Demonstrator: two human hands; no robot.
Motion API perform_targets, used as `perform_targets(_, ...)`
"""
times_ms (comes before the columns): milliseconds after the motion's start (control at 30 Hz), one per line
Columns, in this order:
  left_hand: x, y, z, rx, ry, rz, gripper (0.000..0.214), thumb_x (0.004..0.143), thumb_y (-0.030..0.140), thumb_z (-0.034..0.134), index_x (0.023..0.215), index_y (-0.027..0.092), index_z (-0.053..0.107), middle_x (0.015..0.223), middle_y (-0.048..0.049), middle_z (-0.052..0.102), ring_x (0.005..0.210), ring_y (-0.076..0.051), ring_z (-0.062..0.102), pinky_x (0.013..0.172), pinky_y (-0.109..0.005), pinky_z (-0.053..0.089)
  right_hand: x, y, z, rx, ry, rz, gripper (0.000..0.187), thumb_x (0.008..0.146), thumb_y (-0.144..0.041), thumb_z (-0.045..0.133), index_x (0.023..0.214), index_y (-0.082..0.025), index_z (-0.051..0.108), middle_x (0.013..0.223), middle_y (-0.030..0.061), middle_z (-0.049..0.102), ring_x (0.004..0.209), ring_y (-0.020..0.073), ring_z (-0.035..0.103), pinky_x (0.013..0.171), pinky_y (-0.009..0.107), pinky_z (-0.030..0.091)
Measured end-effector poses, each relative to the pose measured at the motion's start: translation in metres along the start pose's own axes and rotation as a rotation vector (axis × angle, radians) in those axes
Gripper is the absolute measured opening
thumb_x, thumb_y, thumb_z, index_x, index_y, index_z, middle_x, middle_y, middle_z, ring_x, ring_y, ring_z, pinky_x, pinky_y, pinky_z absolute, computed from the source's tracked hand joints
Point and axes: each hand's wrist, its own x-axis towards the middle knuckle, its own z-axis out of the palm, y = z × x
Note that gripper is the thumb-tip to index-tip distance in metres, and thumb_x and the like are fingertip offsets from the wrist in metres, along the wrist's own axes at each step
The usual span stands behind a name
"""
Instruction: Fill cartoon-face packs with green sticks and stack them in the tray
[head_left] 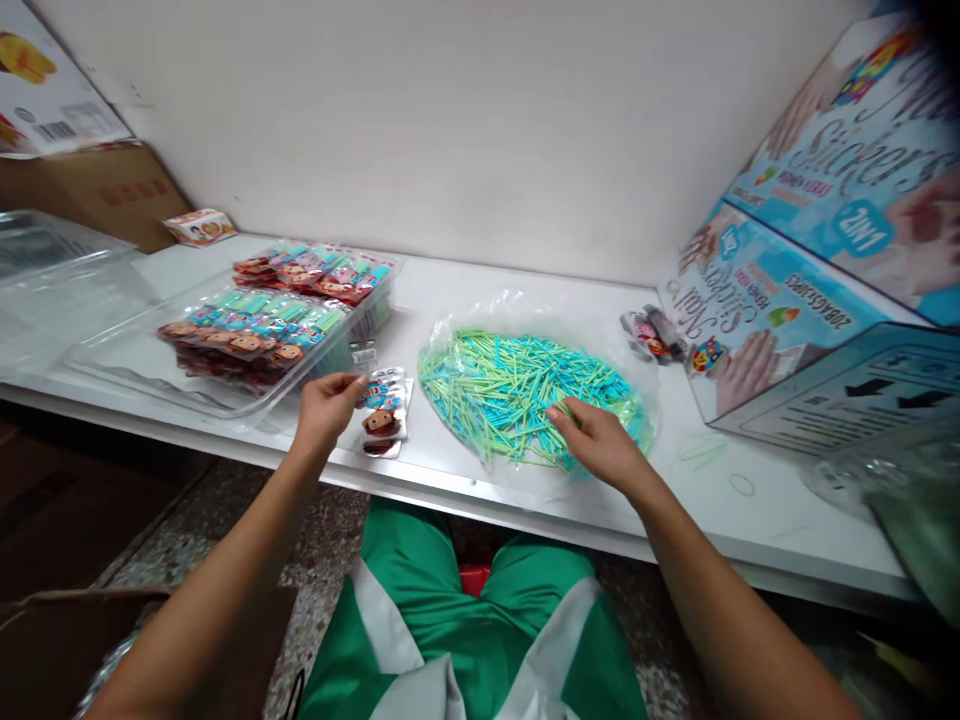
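My left hand [328,410] pinches the left edge of a small printed sachet [384,412] with a cartoon face. That sachet lies on a little stack of similar ones near the table's front edge. My right hand [600,442] is closed at the front right of a heap of thin green and blue sticks [517,390]. A bit of green shows between its thumb and fingers, though how many sticks it grips is hidden. The heap lies in an opened clear plastic bag [517,308]. Left of my left hand stands a clear plastic tray [251,408] with rows of filled sachets [247,335].
Blue printed cartons [795,260] stand at the right, with small dark packets [652,335] beside them. A rubber band [742,485] lies near the right front. Clear plastic containers [60,260], a brown carton [97,190] and a small box [201,228] occupy the left.
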Motion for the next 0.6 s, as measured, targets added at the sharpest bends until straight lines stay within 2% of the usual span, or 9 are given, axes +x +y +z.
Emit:
perform_targets(67, -0.032, 0.017, 0.013, -0.305, -0.114, 0.013, 0.028, 0.066, 0.037, 0.067, 0.080, 0.013, 0.067, 0.066, -0.0016, 0.064, 0.053, -0.010, 0.051, 0.052, -0.021, 0.038, -0.002, -0.016, 0.009, 0.194, -0.042, 0.026, 0.029, 0.085, -0.046, 0.045, 0.079, -0.019, 0.054, 0.069, -0.0017, 0.054, 0.064, 0.0124, 0.049, 0.059, 0.023, 0.035)
perform_targets(133, -0.064, 0.030, 0.032, -0.427, -0.321, -0.015, 0.027, 0.066, 0.037, 0.069, 0.079, 0.013, 0.068, 0.064, -0.0011, 0.063, 0.053, -0.010, 0.051, 0.052, -0.021, 0.039, -0.006, -0.032, 0.023, 0.394, -0.100, 0.025, 0.030, 0.080, -0.046, 0.053, 0.094, -0.019, 0.057, 0.083, 0.0001, 0.059, 0.075, 0.0134, 0.053, 0.066, 0.023, 0.038)
perform_targets(200, -0.089, 0.039, 0.051, -0.514, -0.434, -0.060, 0.025, 0.066, 0.036, 0.071, 0.076, 0.014, 0.068, 0.066, -0.0018, 0.064, 0.057, -0.010, 0.053, 0.055, -0.021, 0.040, -0.012, -0.041, 0.037, 0.518, -0.164, 0.004, 0.025, 0.081, -0.042, 0.054, 0.085, -0.018, 0.058, 0.080, -0.0003, 0.058, 0.074, 0.0126, 0.052, 0.067, 0.023, 0.039)
perform_targets(300, -0.107, 0.043, 0.071, -0.673, -0.542, -0.182, 0.034, 0.065, 0.035, 0.073, 0.093, 0.017, 0.067, 0.088, -0.0046, 0.068, 0.070, -0.012, 0.059, 0.066, -0.023, 0.044, -0.024, -0.040, 0.052, 0.587, -0.192, 0.029, 0.022, 0.082, -0.036, 0.052, 0.075, -0.017, 0.055, 0.069, -0.0025, 0.053, 0.066, 0.0105, 0.048, 0.062, 0.022, 0.037)
perform_targets(367, -0.110, 0.040, 0.078, -0.722, -0.599, -0.276, 0.038, 0.066, 0.036, 0.073, 0.098, 0.017, 0.067, 0.092, -0.0067, 0.069, 0.072, -0.013, 0.061, 0.068, -0.025, 0.045, -0.032, -0.034, 0.054, 0.583, -0.245, 0.031, 0.021, 0.083, -0.035, 0.052, 0.074, -0.016, 0.054, 0.067, -0.0032, 0.052, 0.064, 0.0097, 0.047, 0.060, 0.021, 0.036)
perform_targets(467, -0.111, 0.032, 0.082, -0.718, -0.588, -0.352, 0.032, 0.064, 0.038, 0.074, 0.083, 0.012, 0.071, 0.078, -0.0075, 0.070, 0.064, -0.013, 0.059, 0.063, -0.024, 0.045, -0.038, -0.025, 0.049, 0.487, -0.335, -0.025, 0.025, 0.085, -0.037, 0.048, 0.074, -0.016, 0.054, 0.067, -0.0030, 0.052, 0.063, 0.0096, 0.047, 0.059, 0.020, 0.035)
perform_targets(533, -0.112, 0.027, 0.083, -0.699, -0.565, -0.359, 0.029, 0.061, 0.037, 0.076, 0.076, 0.012, 0.072, 0.073, -0.0072, 0.070, 0.060, -0.012, 0.058, 0.061, -0.024, 0.044, -0.033, -0.019, 0.043, 0.339, -0.344, -0.065, 0.030, 0.088, -0.040, 0.043, 0.074, -0.016, 0.055, 0.067, -0.0022, 0.054, 0.063, 0.0102, 0.048, 0.058, 0.021, 0.035)
perform_targets(600, -0.113, 0.024, 0.082, -0.664, -0.557, -0.362, 0.028, 0.059, 0.036, 0.077, 0.073, 0.012, 0.072, 0.074, -0.0072, 0.070, 0.057, -0.011, 0.056, 0.059, -0.023, 0.043, -0.021, -0.012, 0.037, 0.105, -0.294, -0.098, 0.032, 0.090, -0.039, 0.039, 0.075, -0.016, 0.055, 0.069, -0.0005, 0.056, 0.065, 0.0114, 0.050, 0.059, 0.021, 0.034)
